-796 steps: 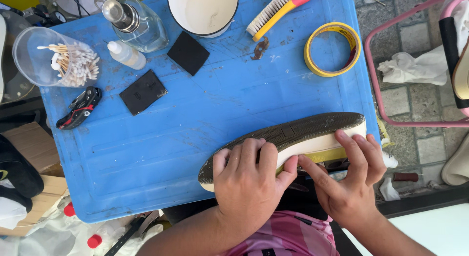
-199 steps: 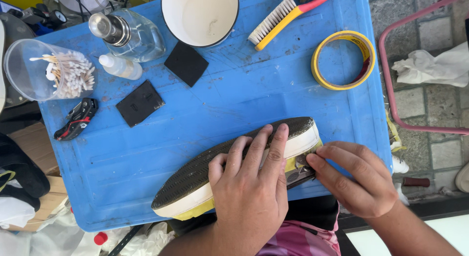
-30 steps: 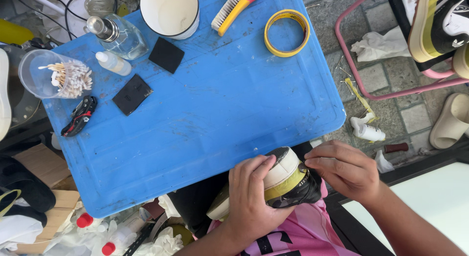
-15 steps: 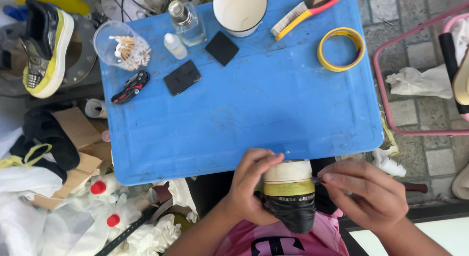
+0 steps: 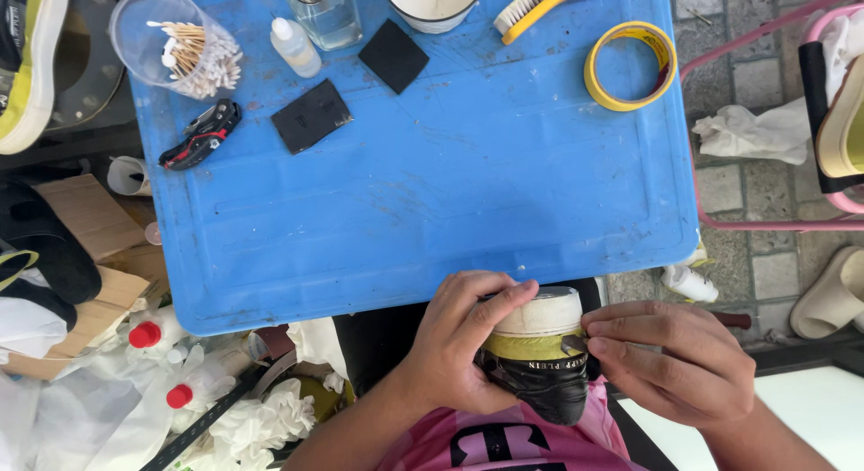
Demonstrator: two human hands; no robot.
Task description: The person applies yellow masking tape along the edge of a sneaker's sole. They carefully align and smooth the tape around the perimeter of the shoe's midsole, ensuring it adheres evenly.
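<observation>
Two hands meet on a shoe at the lower centre of the frame, just below the near edge of the blue bench. The shoe is seen end-on, its pale sole toward the bench and its black upper toward the pink shirt. Left hand: its grip is closed around the left side of the shoe, fingers curled over the sole edge. Right hand: fingertips pinched together against the right side of the shoe, at the yellow band under the sole; whether they hold a small tool cannot be told.

Upper part of the frame, on the bench, well apart from the hands: a clear cup of cotton swabs at upper left, a small white bottle, a glass bottle, two black pads, a black and red cutter, a white bowl, a yellow brush and a roll of yellow tape at upper right.
</observation>
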